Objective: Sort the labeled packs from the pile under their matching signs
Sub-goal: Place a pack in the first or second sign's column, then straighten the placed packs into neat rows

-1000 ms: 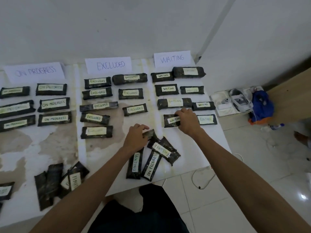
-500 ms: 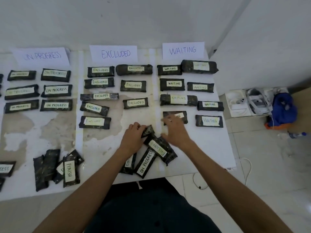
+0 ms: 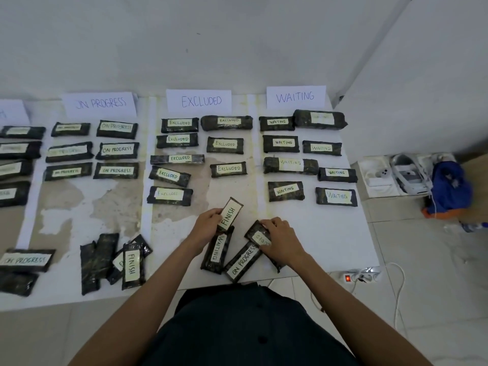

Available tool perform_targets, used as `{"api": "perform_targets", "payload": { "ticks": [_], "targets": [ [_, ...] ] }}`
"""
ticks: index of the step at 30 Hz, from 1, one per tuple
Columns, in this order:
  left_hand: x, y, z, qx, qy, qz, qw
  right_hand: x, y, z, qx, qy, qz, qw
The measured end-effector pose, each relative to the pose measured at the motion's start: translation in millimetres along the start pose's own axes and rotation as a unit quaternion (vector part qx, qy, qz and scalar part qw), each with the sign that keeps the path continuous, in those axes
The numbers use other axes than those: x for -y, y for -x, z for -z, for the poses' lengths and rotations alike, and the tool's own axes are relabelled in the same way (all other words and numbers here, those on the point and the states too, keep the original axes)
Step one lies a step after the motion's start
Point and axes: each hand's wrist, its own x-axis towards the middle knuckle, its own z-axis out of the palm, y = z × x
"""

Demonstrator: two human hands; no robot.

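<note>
Side pile (image 3: 113,260): well to the left of the left fingers, near the table's front edge; dark packs overlap, and one on top reads FINISH.
ON PROGRESS sign (image 3: 100,103): far beyond and left of the left fingers, at the wall, with two columns of matching packs below it.
EXCLUDED sign (image 3: 200,100): straight beyond the left fingers, with rows of matching packs below it.
Left hand (image 3: 208,228): fingers curled, grasping the near end of the FINISH pack (image 3: 231,213).
FINISH pack: sticks out beyond the left fingers, tilted to the right, label up.
WAITING pack (image 3: 217,252): just nearer than the left fingers, its far end tucked under the FINISH pack.
ON PROGRESS pack (image 3: 244,260): between the two hands, lying slantwise at the table's edge.
Right hand (image 3: 280,240): fingers curled over the EXCLUDED pack (image 3: 260,236), gripping its far edge.
EXCLUDED pack: under the right fingers, label upside down, with only its last letters showing.
WAITING sign (image 3: 295,96): far beyond the right fingers, with matching packs below it.
Power strip (image 3: 361,276): right of the right fingers, on the floor.
</note>
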Motion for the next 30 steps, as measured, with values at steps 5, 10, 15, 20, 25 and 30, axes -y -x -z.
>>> {"api": "perform_targets", "payload": {
  "ticks": [5, 10, 15, 20, 25, 30],
  "targets": [
    [3, 5, 7, 0.003, -0.042, -0.031, 0.999, 22, -4, 15, -0.077, -0.013, 0.083, 0.993],
    [3, 13, 21, -0.016, -0.074, -0.085, 0.993, 60, -28, 29, -0.082, 0.025, 0.238, 0.968],
    [3, 26, 54, -0.06, -0.079, -0.106, 0.989, 102, -45, 28, -0.059, 0.026, 0.303, 0.951],
    [13, 42, 111, -0.16, -0.165, -0.157, 0.96, 149, -59, 14, -0.072, 0.019, 0.332, 0.94],
    [39, 67, 194, -0.26, -0.268, -0.167, 0.913, 221, -72, -5, -0.058, -0.011, 0.341, 0.938],
    [61, 86, 287, -0.312, -0.29, -0.148, 0.892, 308, -87, -28, -0.053, -0.029, 0.363, 0.93]
  ]
}}
